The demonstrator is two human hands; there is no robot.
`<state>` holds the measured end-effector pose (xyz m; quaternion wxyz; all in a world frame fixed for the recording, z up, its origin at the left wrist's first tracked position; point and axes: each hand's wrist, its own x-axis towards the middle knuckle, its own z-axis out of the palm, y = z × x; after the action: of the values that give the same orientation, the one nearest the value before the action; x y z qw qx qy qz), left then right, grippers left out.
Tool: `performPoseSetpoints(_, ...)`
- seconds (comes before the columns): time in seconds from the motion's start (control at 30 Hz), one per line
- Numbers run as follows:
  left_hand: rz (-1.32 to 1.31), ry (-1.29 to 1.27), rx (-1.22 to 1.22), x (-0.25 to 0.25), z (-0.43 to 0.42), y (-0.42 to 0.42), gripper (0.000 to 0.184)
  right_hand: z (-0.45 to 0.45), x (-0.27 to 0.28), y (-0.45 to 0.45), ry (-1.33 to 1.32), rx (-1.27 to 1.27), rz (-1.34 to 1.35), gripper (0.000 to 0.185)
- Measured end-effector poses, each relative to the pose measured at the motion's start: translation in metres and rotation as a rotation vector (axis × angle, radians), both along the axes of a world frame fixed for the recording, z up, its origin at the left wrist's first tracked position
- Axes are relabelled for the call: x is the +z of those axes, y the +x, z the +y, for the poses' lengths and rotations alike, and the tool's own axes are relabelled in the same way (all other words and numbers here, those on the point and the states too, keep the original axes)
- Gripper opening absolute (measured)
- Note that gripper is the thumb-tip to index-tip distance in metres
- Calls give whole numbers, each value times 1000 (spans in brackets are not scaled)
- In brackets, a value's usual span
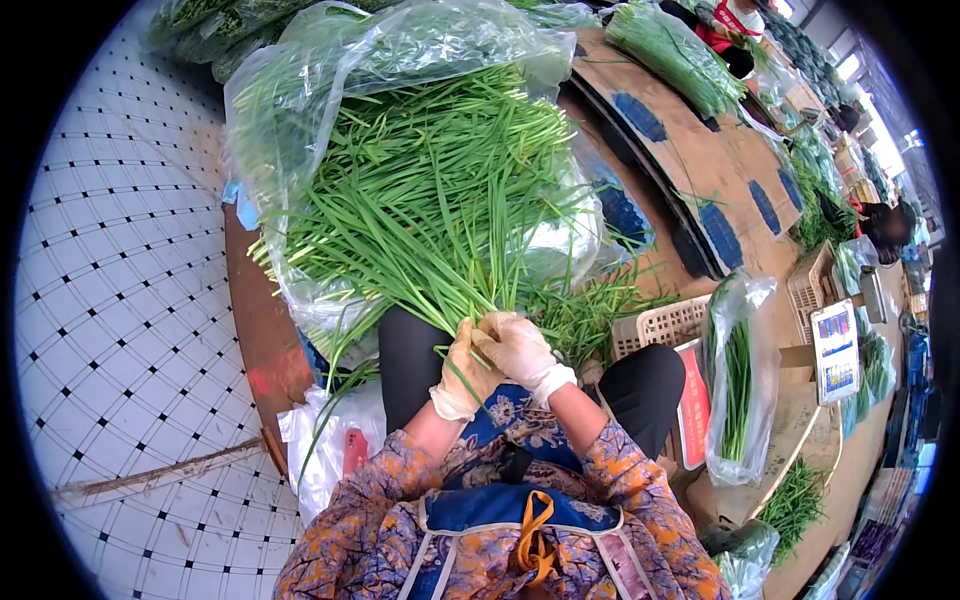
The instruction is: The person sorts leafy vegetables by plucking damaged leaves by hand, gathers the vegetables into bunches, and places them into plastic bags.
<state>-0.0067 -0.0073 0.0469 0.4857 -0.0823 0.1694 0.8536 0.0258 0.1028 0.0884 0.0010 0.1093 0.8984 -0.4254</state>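
Observation:
My left hand (465, 376) and my right hand (522, 352), both in pale thin gloves, meet just above my lap. Their fingers are closed around the stem ends of a loose bunch of garlic chives (452, 272), whose long leaves fan out away from me. One leaf hangs down below the left hand. Directly beyond lies a large heap of garlic chives (430, 150) on an opened clear plastic bag (290, 100). Loose chive scraps (590, 315) are scattered to the right of my hands. The gloves partly hide the gripped stems.
At right are a beige plastic basket (665, 325), a clear bag of chives (740, 385), a scale display (836, 352) and a small chive pile (793, 510). A white bag (335, 440) lies at my left. Tiled floor (130, 300) borders the work surface. Other people work farther back.

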Motion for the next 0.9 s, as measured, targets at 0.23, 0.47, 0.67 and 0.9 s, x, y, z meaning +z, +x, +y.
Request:
performPoseSetpoints(0.23, 233, 407, -71, -1, 9, -7, 47, 1, 47, 33, -188, 79, 161, 11)
performPoseSetpoints(0.47, -121, -20, -4, 10, 7, -8, 45, 84, 21, 85, -223, -489, 144, 12)
performPoseSetpoints(0.67, -71, -35, -42, 8, 7, -10, 38, 67, -21, 69, -45, -297, -136, 16)
performPoseSetpoints(0.9, -48, -247, -54, -12, 11, -11, 28, 60, 83, 63, -1053, -331, 282, 14)
